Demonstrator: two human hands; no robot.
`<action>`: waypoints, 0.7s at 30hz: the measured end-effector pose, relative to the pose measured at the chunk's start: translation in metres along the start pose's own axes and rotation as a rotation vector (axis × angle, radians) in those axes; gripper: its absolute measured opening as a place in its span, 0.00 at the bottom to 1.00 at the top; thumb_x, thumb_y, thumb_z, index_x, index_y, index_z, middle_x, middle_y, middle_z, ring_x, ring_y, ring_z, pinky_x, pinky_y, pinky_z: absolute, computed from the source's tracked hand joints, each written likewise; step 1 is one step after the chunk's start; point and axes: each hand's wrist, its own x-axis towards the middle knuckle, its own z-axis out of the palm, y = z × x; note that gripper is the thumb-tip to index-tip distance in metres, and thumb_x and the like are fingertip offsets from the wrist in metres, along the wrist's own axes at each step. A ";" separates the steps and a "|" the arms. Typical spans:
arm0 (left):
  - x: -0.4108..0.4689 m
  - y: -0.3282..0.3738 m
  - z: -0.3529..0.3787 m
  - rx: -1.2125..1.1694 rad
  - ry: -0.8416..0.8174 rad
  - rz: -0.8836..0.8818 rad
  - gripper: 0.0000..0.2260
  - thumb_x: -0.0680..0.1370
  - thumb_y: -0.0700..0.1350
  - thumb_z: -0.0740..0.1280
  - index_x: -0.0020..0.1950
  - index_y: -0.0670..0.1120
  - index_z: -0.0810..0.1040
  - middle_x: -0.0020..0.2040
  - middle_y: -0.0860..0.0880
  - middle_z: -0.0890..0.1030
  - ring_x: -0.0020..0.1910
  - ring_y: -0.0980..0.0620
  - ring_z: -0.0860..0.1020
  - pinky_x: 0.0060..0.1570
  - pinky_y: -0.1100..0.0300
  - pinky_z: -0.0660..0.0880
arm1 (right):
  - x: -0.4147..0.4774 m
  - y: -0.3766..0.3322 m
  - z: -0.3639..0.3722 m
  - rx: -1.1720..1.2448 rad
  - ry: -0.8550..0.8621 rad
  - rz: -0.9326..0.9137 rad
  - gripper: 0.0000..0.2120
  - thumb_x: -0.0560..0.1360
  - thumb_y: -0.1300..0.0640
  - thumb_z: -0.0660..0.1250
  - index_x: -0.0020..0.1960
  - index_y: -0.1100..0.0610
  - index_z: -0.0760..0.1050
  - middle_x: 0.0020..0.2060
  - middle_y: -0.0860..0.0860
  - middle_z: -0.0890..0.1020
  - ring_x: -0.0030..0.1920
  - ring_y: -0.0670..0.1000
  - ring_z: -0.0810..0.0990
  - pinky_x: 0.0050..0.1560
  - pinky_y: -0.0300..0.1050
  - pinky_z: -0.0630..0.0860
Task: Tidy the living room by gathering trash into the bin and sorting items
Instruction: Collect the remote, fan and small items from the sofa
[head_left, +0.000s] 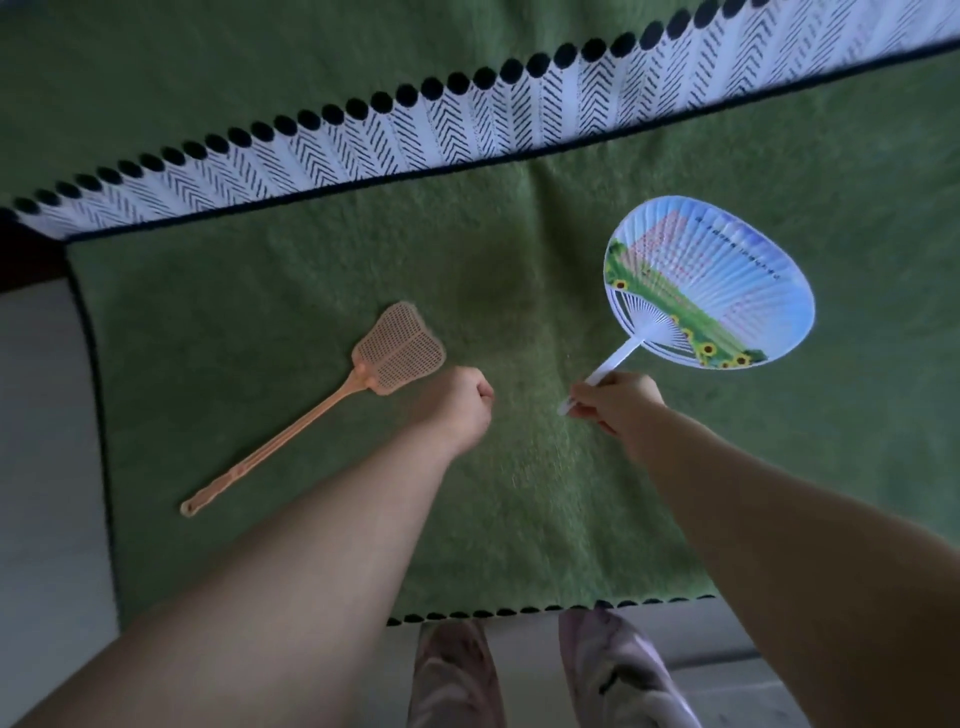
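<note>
A round plastic hand fan (717, 280) printed with blue sky, green field and sunflowers is held above the green cover. My right hand (618, 402) grips its white handle, fan face pointing up and right. A peach-coloured fly swatter (400, 351) lies flat on the green cover to the left, its long handle running down-left. My left hand (460, 402) is curled into a fist just right of the swatter's head, holding nothing and apart from it.
The green fabric cover (311, 291) spreads over a sofa seat, with a white chevron-patterned band and dark pompom trim (467, 124) across the top. Pale floor (41, 467) shows at the left. My two slippered feet (545, 675) stand at the cover's front edge.
</note>
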 end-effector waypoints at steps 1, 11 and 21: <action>-0.001 -0.012 -0.003 0.008 0.001 -0.022 0.06 0.77 0.42 0.66 0.51 0.47 0.82 0.52 0.48 0.83 0.51 0.47 0.80 0.46 0.60 0.73 | -0.007 0.000 0.011 -0.010 -0.020 -0.017 0.04 0.73 0.61 0.71 0.42 0.59 0.77 0.26 0.50 0.82 0.23 0.41 0.78 0.20 0.31 0.67; -0.011 -0.198 -0.051 0.239 -0.005 -0.156 0.11 0.79 0.44 0.63 0.58 0.47 0.81 0.59 0.46 0.81 0.59 0.44 0.79 0.58 0.54 0.75 | -0.049 0.026 0.175 -0.108 -0.108 0.012 0.04 0.73 0.61 0.72 0.43 0.58 0.76 0.34 0.53 0.83 0.31 0.46 0.82 0.19 0.31 0.66; 0.036 -0.306 -0.043 0.251 -0.075 -0.226 0.23 0.81 0.43 0.58 0.77 0.47 0.59 0.71 0.44 0.71 0.67 0.42 0.72 0.64 0.50 0.70 | -0.039 0.064 0.263 -0.123 -0.083 0.084 0.05 0.73 0.60 0.72 0.42 0.56 0.76 0.39 0.54 0.84 0.36 0.48 0.83 0.20 0.32 0.66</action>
